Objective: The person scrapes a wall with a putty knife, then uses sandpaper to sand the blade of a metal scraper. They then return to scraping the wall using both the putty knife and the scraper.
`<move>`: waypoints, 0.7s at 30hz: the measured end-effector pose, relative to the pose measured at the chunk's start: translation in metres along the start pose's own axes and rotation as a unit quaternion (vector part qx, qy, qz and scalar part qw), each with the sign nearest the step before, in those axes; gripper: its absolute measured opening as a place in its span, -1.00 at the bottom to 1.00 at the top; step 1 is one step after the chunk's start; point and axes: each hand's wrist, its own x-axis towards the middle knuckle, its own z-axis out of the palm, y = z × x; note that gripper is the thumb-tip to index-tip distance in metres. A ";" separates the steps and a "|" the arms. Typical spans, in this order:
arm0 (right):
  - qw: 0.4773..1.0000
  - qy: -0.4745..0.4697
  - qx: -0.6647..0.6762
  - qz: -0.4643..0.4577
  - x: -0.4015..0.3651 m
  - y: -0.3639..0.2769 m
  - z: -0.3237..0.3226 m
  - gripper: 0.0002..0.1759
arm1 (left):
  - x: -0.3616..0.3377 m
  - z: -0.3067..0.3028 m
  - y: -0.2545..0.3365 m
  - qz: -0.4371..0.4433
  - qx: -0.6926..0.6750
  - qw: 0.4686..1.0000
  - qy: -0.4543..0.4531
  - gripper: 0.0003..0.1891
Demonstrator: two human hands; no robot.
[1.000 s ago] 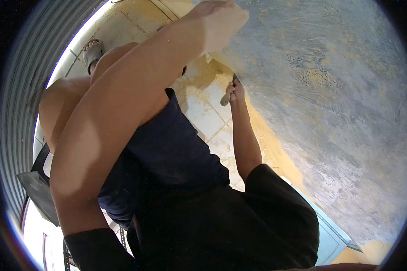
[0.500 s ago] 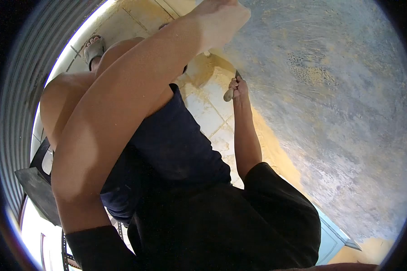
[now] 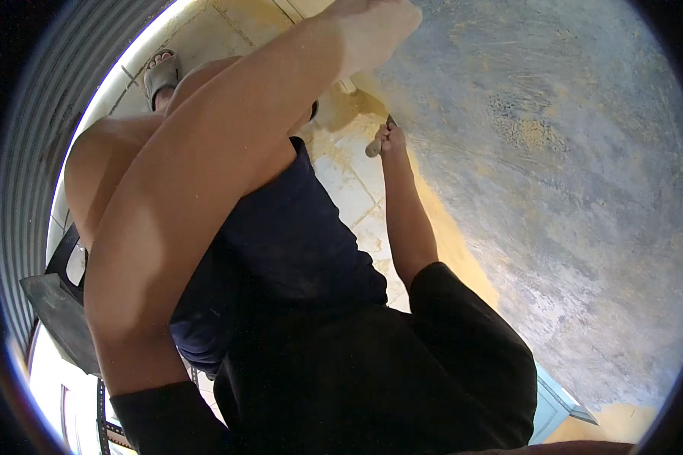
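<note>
My right hand [image 3: 391, 136] is closed around the pale rounded handle of a putty knife [image 3: 373, 147]. Only a small piece of its dark blade shows beyond the fingers, close to the lower edge of the patchy grey-blue wall [image 3: 584, 189]; whether it touches cannot be told. My left arm stretches across the view, and my left hand [image 3: 383, 30] is at the top against or near the wall. Its fingers are hidden or cut off by the frame edge, so its grip does not show.
Below the wall's grey coating runs a yellowish band [image 3: 463, 250]. Stained pale floor tiles [image 3: 345, 189] lie beneath. My bent legs and a sandalled foot [image 3: 162, 76] are at left, beside a corrugated metal sheet [image 3: 30, 167] and a dark chair-like object [image 3: 61, 303]. A light-blue panel [image 3: 550, 406] is bottom right.
My right hand has shifted slightly up and left with the putty knife, its forearm following. The left hand stays nearly in place.
</note>
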 end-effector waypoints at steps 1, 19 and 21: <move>0.982 0.013 -0.114 -0.148 -0.009 0.009 0.000 -0.78 | -0.001 -0.005 0.002 -0.001 -0.003 1.000 0.003 -0.84; 0.998 0.017 -0.036 -0.055 0.002 -0.001 -0.015 -0.83 | 0.001 -0.007 0.010 -0.005 0.002 1.000 -0.013 -0.81; 0.998 0.002 -0.012 -0.063 -0.014 -0.006 -0.016 -0.76 | 0.003 -0.012 0.004 -0.011 0.011 1.000 0.004 -0.82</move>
